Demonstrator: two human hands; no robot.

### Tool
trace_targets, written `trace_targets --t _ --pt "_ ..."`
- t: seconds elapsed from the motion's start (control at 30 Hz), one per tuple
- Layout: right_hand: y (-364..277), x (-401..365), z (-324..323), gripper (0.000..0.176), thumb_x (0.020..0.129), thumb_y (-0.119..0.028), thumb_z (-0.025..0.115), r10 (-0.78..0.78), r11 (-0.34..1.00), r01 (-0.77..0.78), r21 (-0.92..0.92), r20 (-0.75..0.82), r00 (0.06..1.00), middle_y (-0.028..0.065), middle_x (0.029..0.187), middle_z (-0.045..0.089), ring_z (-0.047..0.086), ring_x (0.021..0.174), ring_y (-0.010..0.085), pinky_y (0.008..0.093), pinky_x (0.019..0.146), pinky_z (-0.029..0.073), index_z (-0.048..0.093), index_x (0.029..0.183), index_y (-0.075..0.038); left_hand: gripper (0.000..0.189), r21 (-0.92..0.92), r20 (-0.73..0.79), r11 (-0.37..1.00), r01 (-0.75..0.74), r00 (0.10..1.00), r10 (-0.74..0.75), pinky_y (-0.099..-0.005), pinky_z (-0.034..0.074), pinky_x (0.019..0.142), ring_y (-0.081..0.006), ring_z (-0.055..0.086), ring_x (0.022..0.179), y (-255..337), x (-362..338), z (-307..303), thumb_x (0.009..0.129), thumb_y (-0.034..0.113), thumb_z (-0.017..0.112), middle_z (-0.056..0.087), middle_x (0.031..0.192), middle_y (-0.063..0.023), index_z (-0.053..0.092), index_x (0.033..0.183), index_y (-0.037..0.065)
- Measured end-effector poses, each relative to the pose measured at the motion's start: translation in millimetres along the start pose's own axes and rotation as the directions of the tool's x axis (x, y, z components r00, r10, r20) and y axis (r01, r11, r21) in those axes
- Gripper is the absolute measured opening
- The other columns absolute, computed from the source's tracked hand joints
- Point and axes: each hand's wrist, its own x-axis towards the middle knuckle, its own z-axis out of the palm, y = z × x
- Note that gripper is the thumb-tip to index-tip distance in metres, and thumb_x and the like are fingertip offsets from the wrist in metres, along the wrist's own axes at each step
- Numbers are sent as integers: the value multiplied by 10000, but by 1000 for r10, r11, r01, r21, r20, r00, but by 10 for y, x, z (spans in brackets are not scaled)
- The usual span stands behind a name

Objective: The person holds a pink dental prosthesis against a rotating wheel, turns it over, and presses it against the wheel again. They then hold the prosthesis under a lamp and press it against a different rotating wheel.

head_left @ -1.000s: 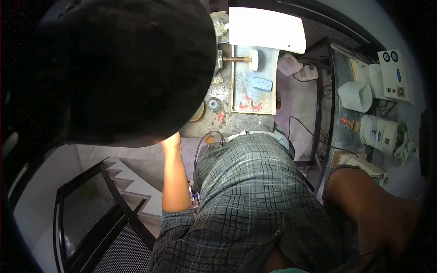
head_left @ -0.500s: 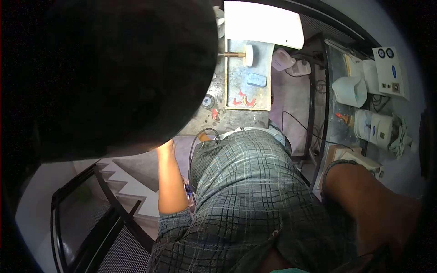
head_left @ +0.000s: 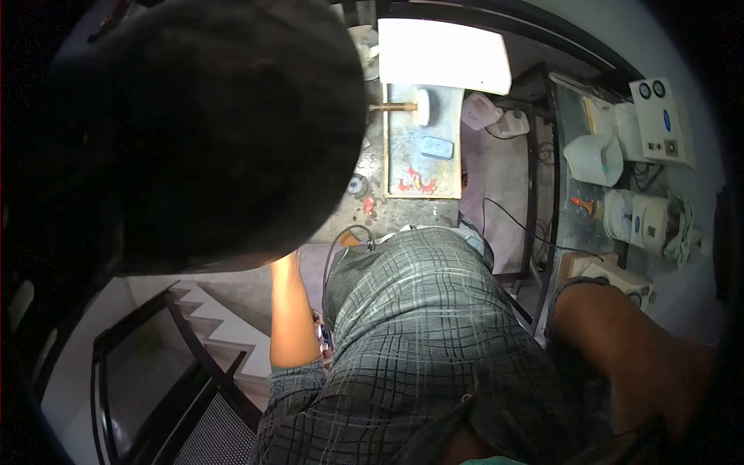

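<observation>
A dark cap fills the upper left and hides much of the workbench. My left forearm reaches up from a plaid shirt and passes under the cap, so my left hand is hidden. My right arm is bent at the lower right, and its hand lies outside the picture. On the bench ahead lies a flat tray with a blue block and small red pieces. A white buffing wheel on a spindle sits at the tray's far end.
A bright white panel glows above the bench. A side table on the right carries a white jug, a white control box and a white cylinder. A black cable loops by my chest. Steps descend at the lower left.
The view has shifted slightly, with the cap and bench drifting a little in the picture. My arms keep the same pose.
</observation>
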Motion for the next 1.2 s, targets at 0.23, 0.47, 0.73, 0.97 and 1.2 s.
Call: trace_targets --t 0.23,0.47,0.73,0.97,1.2 --pt "-54 -156 189 262 794 -181 561 68 994 -51 93 -190 979 11 596 504 445 456 90 193 388 348 514 570 -53 71 1 65 999 -34 997 33 -243 483 582 -104 549 624 -6 -8 99 838 24 535 628 870 -106 573 889 -6" --pt "-128 -458 286 267 788 -244 575 -179 981 193 -25 276 944 43 607 515 471 473 118 202 396 361 543 607 -49 71 43 47 999 -9 999 7 -239 481 572 -103 544 616 -8 -23 159 833 30 534 628 850 -103 571 882 -4" --pt "29 -33 51 318 811 25 526 -685 189 913 -362 617 387 80 551 512 492 502 167 307 580 432 483 500 -24 82 14 90 1000 10 996 -12 -240 487 572 -98 542 607 73 -58 290 822 13 517 630 829 -100 573 877 -11" --pt "-244 -154 4 333 827 -29 524 -564 181 942 -284 754 336 43 524 468 459 480 138 297 522 370 482 499 -63 81 46 155 999 2 988 -9 -228 479 559 -93 542 592 91 -30 346 815 4 522 626 800 -89 572 876 -17" --pt "-482 -276 -72 289 801 -20 536 -624 91 962 -256 738 255 22 524 478 456 479 118 265 521 352 521 522 -94 70 148 172 989 8 984 -33 -219 468 549 -91 540 576 129 -46 500 808 5 540 623 766 -74 566 871 -12"
